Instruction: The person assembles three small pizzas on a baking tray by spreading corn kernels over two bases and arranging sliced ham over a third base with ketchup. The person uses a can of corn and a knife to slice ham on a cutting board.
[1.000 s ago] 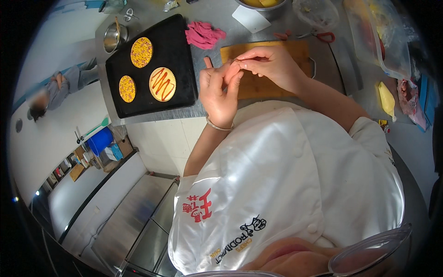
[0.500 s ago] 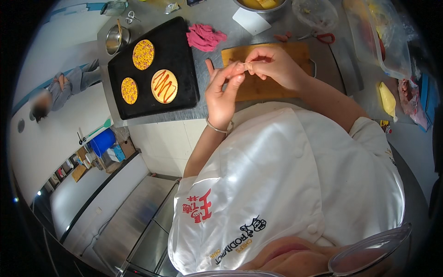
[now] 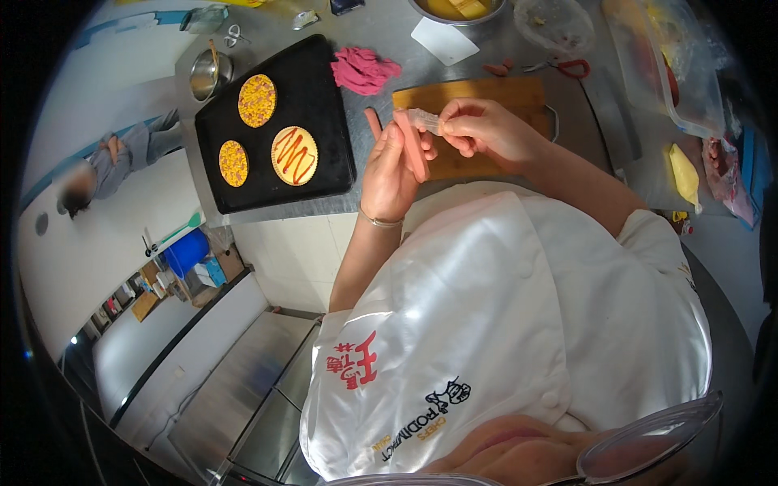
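A: Now, surroundings?
B: Black baking tray (image 3: 324, 121) left of the wooden cutting board (image 3: 486, 93) — three round tart shells on it, one with red sauce zigzags (image 3: 294, 155). Pink cloth (image 3: 362, 70) between tray and board. Small steel cup (image 3: 204, 75) at the tray's far corner.
A: Packages?
B: Clear plastic bags (image 3: 673, 73) far right; white card (image 3: 442, 40) beside a steel bowl (image 3: 456, 10) of yellow pieces.
A: Hands?
B: Left hand (image 3: 389, 166) clasps a pink sausage (image 3: 412, 144) over the board; right hand (image 3: 482, 130) pinches its clear casing (image 3: 425, 120) — hands close together.
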The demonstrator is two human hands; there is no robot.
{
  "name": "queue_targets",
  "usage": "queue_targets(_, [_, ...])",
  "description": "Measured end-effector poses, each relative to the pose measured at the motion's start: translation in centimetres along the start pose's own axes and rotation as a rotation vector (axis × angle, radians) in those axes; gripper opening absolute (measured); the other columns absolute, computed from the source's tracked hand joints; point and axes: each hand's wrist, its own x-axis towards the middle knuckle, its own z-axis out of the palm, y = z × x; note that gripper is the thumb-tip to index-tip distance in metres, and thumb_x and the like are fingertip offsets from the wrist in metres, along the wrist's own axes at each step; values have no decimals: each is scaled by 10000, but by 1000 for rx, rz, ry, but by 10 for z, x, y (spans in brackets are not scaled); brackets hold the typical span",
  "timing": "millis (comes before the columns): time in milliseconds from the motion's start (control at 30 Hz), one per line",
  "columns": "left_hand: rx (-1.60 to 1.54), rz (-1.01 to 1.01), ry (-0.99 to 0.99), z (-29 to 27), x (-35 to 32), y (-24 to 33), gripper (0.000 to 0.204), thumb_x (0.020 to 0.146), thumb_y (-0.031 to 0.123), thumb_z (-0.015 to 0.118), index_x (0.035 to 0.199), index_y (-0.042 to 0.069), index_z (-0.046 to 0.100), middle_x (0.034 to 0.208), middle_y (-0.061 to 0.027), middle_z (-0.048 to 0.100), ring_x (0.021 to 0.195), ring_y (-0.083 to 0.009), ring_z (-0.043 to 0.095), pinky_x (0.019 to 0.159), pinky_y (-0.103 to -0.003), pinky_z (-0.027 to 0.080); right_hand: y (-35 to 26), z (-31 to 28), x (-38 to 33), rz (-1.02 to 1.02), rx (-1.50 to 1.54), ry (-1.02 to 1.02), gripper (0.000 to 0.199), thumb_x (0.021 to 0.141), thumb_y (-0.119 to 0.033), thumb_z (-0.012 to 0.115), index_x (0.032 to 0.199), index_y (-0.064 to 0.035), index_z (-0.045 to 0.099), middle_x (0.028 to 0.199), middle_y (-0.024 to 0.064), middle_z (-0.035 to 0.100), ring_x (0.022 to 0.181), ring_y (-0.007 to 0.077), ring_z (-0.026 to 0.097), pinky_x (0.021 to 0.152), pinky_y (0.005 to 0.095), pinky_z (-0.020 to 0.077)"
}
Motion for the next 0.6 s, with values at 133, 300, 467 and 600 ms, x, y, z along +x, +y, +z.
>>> queue_targets(133, [-173,-57,-10,-6,7,6,287,1099,331,501,1273,112,567,999,-12,565,835,-131,513,708,-273,455,6,-3,-1,-17,-47,26,120,976,-167,648,962,-48,660,774,-11,558,679,74,474,623,261,374])
queue_targets(300, [-274,-10,-176,-32,9,-2,230,1090,350,513,1250,196,572,1011,-12,569,788,-106,499,618,-236,426,7,-4,-7,-36,-171,15,143,955,-174,659,978,-33,675,766,-5,563,694,87,492,648,246,394])
queue_targets(467, [-170,-16,18,-19,12,-4,278,1091,357,505,1267,150,567,1103,-19,605,883,-141,569,726,-299,506,12,-5,-9,-397,-408,39,38,934,-89,675,941,-52,681,956,13,662,829,92,569,735,257,464])
queue_targets(600, [-185,-104,195,-5,13,-5,376,1080,423,501,1285,114,561,1158,-30,629,936,-156,597,740,-302,508,3,5,-5,-870,-765,-95,58,900,-15,687,904,-71,674,1090,25,710,963,131,616,802,277,498])
